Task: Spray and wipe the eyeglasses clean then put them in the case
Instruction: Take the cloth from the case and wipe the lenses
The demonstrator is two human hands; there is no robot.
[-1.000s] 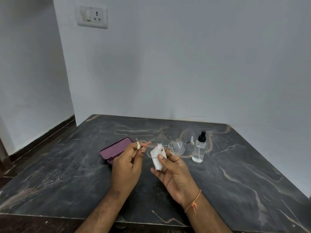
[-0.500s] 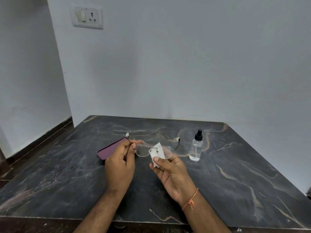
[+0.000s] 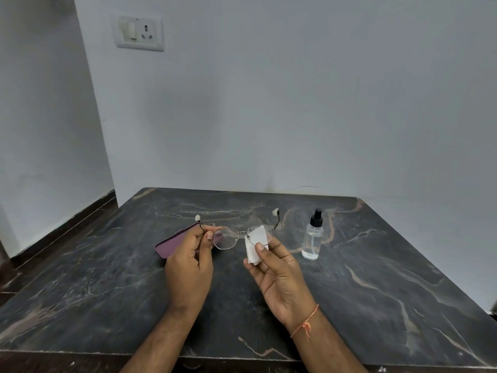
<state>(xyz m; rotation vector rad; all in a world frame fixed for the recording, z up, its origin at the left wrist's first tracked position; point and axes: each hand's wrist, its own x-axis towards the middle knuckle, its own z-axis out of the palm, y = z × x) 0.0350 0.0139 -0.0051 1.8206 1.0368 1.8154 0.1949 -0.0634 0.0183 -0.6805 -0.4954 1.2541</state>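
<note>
Left hand [image 3: 189,267] pinches the glasses [image 3: 240,235] at the hinge, above the table [image 3: 376,292]; right hand [image 3: 279,275] pinches the cloth [image 3: 255,244] on one lens. Rub lightly, support the frame.

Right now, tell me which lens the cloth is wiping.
The lens nearer the spray bottle: the right hand pinches the white cloth over it; the other lens is bare.

Both bare forearms reach forward, side by side. The left hand [image 3: 189,267] shows its back, its fingers [image 3: 205,242] curled and its fingertips pinched together at the top. The right hand [image 3: 279,275] is turned palm up, thumb pressed forward; a thin orange thread [image 3: 305,323] circles its wrist.
</note>
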